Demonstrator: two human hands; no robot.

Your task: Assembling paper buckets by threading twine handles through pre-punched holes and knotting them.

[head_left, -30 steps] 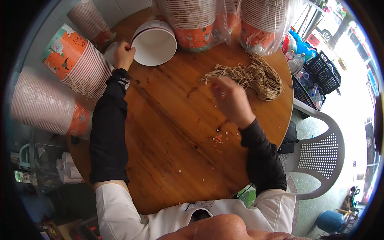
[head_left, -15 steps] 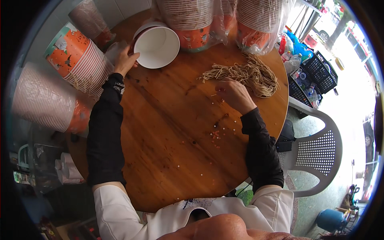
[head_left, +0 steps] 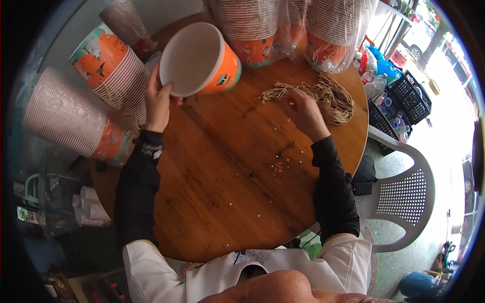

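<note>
Cup lifted in the left hand, right hand at the strings

The left hand (head_left: pixel 159 98) grips the rim of an orange paper cup (head_left: pixel 199 59), tilted above the far left of the round table (head_left: pixel 227 202). The right hand (head_left: pixel 303 112) rests on the table's far right, fingers curled down on the near edge of a string bundle (head_left: pixel 323 93). Cup stacks (head_left: pixel 108 70) stand left and far.

Matt paper cup (head_left: pixel 199 60) in left-hand fingers (head_left: pixel 157 98); rough fibrous twine (head_left: pixel 323 93) under right fingertips (head_left: pixel 293 101); worn, faintly glossy wooden table (head_left: pixel 217 187) beneath.
</note>
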